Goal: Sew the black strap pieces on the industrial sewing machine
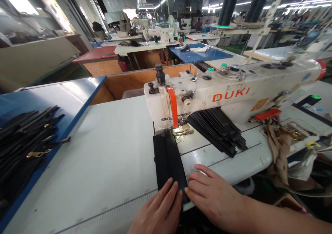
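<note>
A long black leather-like strip (pixel 175 158) lies lengthwise under the needle area of a white sewing machine (pixel 202 92), on top of a wider black piece (pixel 159 158). My left hand (pixel 160 206) rests on the near end of these layers, fingers stretched out flat. At the strip's right edge, my right hand (pixel 212 194) has its fingers bent, with the tips gripping the edge near the table's front; its outermost finger is lifted. The orange guard (pixel 172 106) and presser foot (pixel 176 132) stand just beyond the strip's far end.
A fanned stack of black strips (pixel 218 130) lies under the machine arm. On the left, a blue-topped table (pixel 85 85) carries a pile of black straps (pixel 26 133) with metal fittings. Tan straps (pixel 278 151) hang at the right. Printed rulers (pixel 111 211) run along the table's front edge.
</note>
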A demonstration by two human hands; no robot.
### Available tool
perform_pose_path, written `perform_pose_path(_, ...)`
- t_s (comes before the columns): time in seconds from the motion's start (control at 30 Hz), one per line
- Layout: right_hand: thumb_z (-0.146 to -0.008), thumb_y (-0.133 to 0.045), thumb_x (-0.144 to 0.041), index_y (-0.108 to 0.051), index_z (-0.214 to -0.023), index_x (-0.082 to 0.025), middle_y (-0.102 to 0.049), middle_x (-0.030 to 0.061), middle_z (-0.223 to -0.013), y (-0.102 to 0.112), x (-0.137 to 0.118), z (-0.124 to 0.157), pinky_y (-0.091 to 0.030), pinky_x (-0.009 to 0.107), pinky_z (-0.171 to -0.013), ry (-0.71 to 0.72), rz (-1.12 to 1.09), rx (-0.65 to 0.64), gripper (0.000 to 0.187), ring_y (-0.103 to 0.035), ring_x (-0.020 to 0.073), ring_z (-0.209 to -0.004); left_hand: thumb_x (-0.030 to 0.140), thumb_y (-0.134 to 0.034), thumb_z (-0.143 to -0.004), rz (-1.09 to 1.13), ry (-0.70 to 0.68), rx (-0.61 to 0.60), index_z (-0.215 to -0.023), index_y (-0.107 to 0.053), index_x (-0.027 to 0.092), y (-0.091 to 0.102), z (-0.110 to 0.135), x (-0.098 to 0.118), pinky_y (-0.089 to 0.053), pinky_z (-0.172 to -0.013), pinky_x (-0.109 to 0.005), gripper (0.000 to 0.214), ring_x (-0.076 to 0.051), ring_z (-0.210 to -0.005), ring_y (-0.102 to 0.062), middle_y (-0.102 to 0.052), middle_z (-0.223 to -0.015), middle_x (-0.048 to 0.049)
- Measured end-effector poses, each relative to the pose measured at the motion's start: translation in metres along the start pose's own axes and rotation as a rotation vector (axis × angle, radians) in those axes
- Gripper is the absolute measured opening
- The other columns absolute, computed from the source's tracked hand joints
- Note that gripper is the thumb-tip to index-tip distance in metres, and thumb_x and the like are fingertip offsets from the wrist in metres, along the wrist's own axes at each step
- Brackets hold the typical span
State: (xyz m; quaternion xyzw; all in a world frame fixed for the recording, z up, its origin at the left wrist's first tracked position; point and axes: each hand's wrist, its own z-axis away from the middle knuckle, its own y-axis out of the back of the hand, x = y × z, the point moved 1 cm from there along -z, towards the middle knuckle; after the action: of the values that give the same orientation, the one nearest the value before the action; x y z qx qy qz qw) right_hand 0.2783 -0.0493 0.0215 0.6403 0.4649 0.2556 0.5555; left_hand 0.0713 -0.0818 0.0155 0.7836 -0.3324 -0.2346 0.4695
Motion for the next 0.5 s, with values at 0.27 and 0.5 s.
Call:
perform_pose_path(0.27, -0.089, -0.050, -0.013, -0.061, -0.096, -0.013, -0.060, 0.0047, -0.085, 0.004, 0.011, -0.011, -0.022, 0.041, -0.111, -0.009, 0.024, -0.009, 0.013, -0.050, 0.0210, -0.092, 0.018, -0.033, -0.095, -0.019, -0.001, -0.013, -0.111, -0.065, 0.016, -0.006, -0.004, -0.011, -0.054, -0.084, -0.025, 0.036, -0.021, -0.115, -0.058, -0.066, -0.117, -0.0092)
perform_pose_path(0.5, -0.091, -0.050, -0.017, -0.061, -0.091, -0.015, -0.059, 0.0039, -0.085, 0.000, 0.035, -0.031, -0.019, 0.041, -0.112, -0.026, 0.121, 0.002, 0.012, -0.049, 0.0205, -0.095, 0.014, -0.036, -0.091, -0.056, -0.021, -0.154, -0.112, -0.064, 0.011, -0.008, -0.026, -0.036, -0.058, -0.081, -0.031, 0.035, -0.024, -0.113, -0.060, -0.066, -0.118, -0.0124)
